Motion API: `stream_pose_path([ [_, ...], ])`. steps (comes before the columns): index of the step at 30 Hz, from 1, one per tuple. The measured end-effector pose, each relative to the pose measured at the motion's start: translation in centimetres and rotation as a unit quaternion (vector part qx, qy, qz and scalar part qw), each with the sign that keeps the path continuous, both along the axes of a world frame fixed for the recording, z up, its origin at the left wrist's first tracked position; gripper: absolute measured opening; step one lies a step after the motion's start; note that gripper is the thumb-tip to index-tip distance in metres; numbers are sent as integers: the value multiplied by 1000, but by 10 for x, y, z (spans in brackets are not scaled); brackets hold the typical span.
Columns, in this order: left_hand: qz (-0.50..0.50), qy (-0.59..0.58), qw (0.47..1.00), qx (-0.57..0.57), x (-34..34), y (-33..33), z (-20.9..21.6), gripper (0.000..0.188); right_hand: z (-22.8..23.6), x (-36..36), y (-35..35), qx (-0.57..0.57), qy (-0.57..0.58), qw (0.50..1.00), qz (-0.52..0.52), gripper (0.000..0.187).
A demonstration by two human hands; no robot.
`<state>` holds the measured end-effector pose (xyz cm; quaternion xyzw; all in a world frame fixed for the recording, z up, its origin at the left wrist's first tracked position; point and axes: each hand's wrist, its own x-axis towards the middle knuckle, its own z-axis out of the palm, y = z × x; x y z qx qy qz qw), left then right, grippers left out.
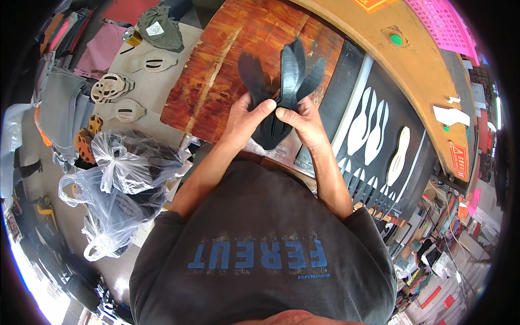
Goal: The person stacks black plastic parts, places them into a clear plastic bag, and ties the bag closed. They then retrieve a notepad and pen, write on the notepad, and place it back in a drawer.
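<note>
Between my two hands is a bunch of black, flexible cut pieces (291,73) that look like shoe uppers. Their long strips fan upward, blurred by motion at the sides, and a rounded folded end (271,135) hangs below. My left hand (244,120) is closed on the left side, its thumb pressed toward the middle. Opposite it, my right hand (304,122) grips the right side, with its thumb near the left one. Most fingers are hidden behind the pieces. A reddish-brown streaked board (216,65) lies under and beyond my hands.
White forked pieces (358,127) lie on a black surface at right, below an orange-brown machine beam (428,81) with a green button (396,39). Beige cutout pieces (111,88) sit left of the board. Clear plastic bags (124,173) stand near my left forearm. A pink basket (441,24) is at far right.
</note>
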<state>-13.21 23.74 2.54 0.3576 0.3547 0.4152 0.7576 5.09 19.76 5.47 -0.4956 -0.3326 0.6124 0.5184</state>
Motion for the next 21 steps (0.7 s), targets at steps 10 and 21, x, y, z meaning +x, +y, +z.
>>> stream_pose_path([
  [10,-27,75,963,256,-21,20,16,83,11,-4,7,164,-26,984,57,84],
  [21,9,145,954,261,-12,8,-8,88,-15,-3,3,101,-35,994,18,76],
])
